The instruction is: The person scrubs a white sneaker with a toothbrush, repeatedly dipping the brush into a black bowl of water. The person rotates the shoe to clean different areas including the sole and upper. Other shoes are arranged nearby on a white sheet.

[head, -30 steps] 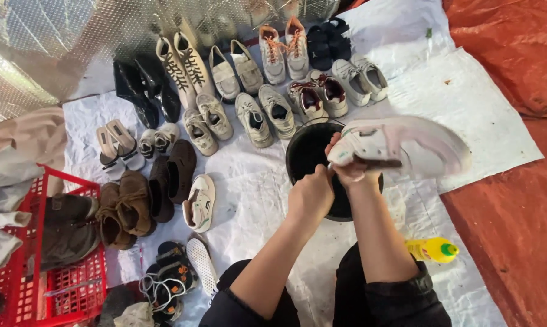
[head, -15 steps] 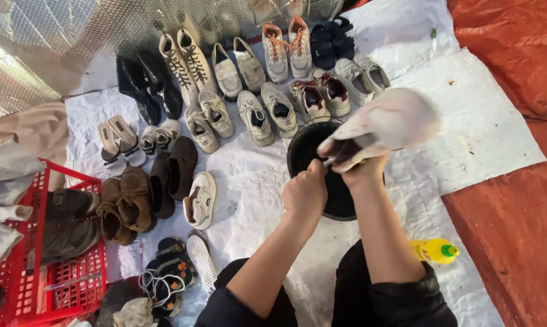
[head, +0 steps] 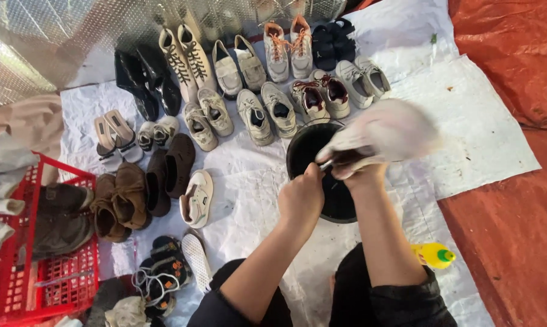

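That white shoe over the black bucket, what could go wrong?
The pale white sneaker, blurred mid-motion in the right hand, might splash drips from the round black bucket onto the grey sneakers lined up just beside it. The left hand works at the rim, so the bucket could tip.

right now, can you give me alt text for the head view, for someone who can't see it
A seated person's right hand holds a blurred pale sneaker over a black bucket while the left hand grips a small tool at its sole. Rows of shoes lie on a white sheet, with a red crate at the left.
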